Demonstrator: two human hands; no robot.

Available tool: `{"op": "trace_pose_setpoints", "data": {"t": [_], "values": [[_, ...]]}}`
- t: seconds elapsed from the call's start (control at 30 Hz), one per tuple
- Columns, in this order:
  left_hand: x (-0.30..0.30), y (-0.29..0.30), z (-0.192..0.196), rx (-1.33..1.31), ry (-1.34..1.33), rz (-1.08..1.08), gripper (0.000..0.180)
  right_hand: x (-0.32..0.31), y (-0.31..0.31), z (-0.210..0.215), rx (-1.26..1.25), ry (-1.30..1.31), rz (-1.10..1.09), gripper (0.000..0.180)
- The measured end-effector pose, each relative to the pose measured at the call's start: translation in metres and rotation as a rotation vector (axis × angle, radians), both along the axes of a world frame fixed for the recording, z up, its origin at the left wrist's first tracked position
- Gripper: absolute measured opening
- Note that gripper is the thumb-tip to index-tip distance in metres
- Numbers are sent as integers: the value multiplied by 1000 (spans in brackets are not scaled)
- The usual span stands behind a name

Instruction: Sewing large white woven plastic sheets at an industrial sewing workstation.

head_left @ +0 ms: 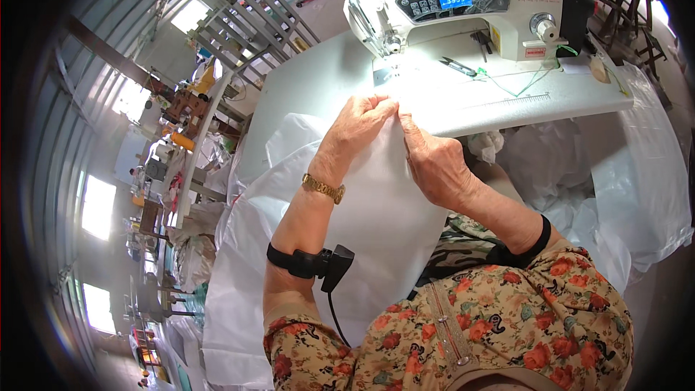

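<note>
Both my hands meet at the front edge of the sewing table, just below the needle area of a white sewing machine (463,3). My left hand (360,124) pinches the top edge of a large translucent white plastic sheet (362,224). Beside it, nearly touching, my right hand (438,163) pinches the same edge between thumb and forefinger. From my fingers the sheet hangs down over my lap and spreads to the left. The exact fold between the fingertips is too small to make out.
On the bright tabletop (311,76) lie small thread snips (460,66) and green thread (517,93). More clear plastic (637,174) hangs at the right of the table. A metal rack (253,22) and a cluttered bench (195,145) stand to the left.
</note>
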State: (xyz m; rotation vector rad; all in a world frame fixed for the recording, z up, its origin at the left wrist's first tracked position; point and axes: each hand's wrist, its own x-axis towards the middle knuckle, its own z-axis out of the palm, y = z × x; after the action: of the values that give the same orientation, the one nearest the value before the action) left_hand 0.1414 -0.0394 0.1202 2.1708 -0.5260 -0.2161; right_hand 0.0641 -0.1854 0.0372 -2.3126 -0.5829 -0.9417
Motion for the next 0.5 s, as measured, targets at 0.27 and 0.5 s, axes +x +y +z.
{"op": "trace_pose_setpoints", "data": {"t": [0.27, 0.5], "values": [[1, -38, 65, 176, -930, -184, 31, 23, -9, -19, 368, -232, 61, 45], [49, -28, 19, 78, -823, -84, 13, 54, -34, -11, 673, 337, 311, 54]]}}
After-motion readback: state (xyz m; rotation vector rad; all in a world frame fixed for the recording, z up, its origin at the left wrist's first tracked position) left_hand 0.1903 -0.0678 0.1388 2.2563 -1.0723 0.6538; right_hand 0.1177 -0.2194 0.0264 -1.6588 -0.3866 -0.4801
